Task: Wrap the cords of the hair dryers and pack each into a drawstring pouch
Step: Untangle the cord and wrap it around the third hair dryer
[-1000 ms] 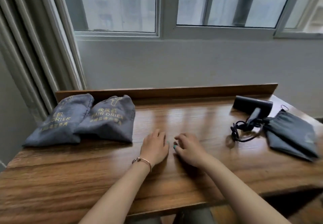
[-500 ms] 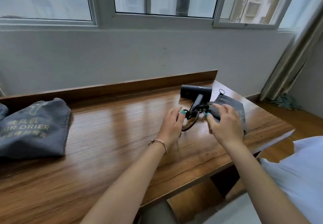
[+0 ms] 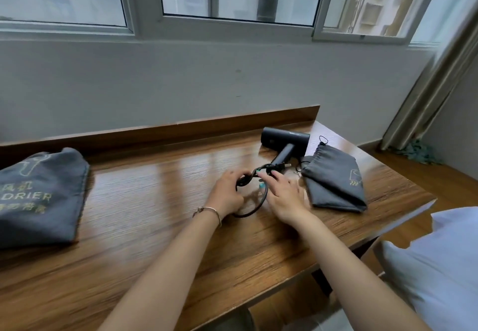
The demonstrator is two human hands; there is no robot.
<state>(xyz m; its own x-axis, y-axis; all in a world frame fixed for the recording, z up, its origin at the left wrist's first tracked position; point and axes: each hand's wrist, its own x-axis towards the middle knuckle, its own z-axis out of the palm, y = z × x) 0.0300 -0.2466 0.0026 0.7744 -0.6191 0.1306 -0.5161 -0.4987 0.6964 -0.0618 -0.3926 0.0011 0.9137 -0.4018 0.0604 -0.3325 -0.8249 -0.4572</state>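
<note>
Pouch, grey, printed "DRIER" (image 3: 38, 196), lies bulging at far left of the wooden desk (image 3: 155, 227); judged to hold a dryer already, contents not visible. Partly cut off by frame edge.

Left hand (image 3: 227, 193), bracelet (image 3: 209, 211) at wrist, sits mid-desk with fingers curled round a bunched section of the black cord (image 3: 256, 201). One loop of cord trails on the desk between the two hands.

Right hand (image 3: 283, 196) lies just beside the left, fingers fairly straight, fingertips touching the cord near the handle end. Pinch not evident; motion blur limits certainty.

Hair dryer, black (image 3: 284, 144), lies on its side beyond the hands, near the back ledge, handle pointing toward the person. Cord runs from handle to hands.

Empty drawstring pouch (image 3: 333, 180) lies flat just right of the dryer, mouth gathered, drawstring loop toward the wall.

Status, judged: cord-wrapping for this dryer is at its start, coil loose and unsecured. Remaining: finish wrap, open pouch, insert dryer, pull drawstring.
</note>
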